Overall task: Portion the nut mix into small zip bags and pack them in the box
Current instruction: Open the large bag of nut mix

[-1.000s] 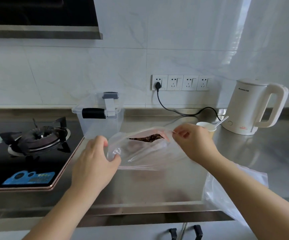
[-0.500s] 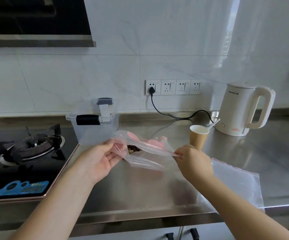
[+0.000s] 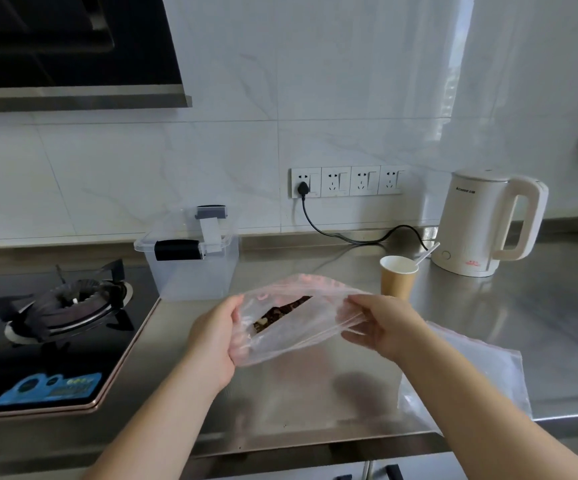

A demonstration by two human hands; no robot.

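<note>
My left hand (image 3: 216,336) and right hand (image 3: 382,323) pinch a crinkled clear zip bag (image 3: 294,318) above the steel table (image 3: 315,393), its brown nut mix (image 3: 280,313) blurred, clear lidded box (image 3: 190,258) at eleven o'clock.

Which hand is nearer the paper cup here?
Right. The right hand grips the zip bag just in front of the paper cup, almost below it in the view. The left hand holds the bag's other end, over toward the clear box.
</note>
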